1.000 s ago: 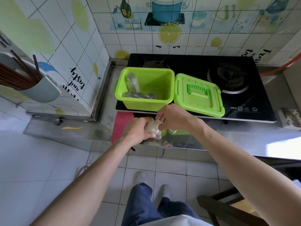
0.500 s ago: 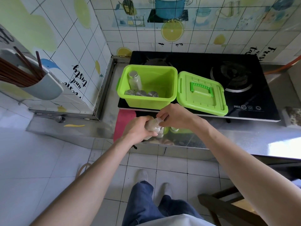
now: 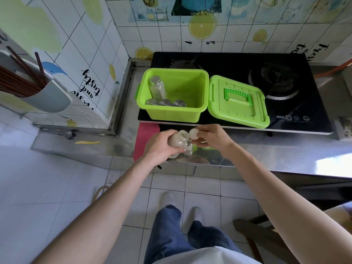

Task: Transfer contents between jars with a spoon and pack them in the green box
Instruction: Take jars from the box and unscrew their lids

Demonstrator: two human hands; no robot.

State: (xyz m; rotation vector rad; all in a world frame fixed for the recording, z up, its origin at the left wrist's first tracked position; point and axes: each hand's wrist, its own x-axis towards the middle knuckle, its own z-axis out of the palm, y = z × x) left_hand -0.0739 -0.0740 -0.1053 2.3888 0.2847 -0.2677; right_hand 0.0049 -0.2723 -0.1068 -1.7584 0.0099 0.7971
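Observation:
My left hand [image 3: 162, 147] grips a small clear jar [image 3: 178, 142] with pale contents, tilted, its mouth open toward the right. My right hand [image 3: 210, 138] holds the jar's whitish lid [image 3: 194, 133] just off the mouth. Another small jar [image 3: 188, 151] stands on the steel counter under my hands, partly hidden. Behind them the open green box [image 3: 172, 114] sits on the stove's left side. Inside it are a tall bottle [image 3: 157, 88] and three silver-capped jars [image 3: 165, 102]. No spoon is visible.
The green box lid [image 3: 238, 103] lies flat to the right of the box on the black gas stove [image 3: 285, 88]. A red cloth [image 3: 144, 138] hangs over the counter edge on the left. A chopstick holder [image 3: 43, 96] juts from the left wall.
My right hand has lifted the lid off the jar and moved it slightly right. The jar's mouth now shows open. My left hand keeps holding the jar in about the same place.

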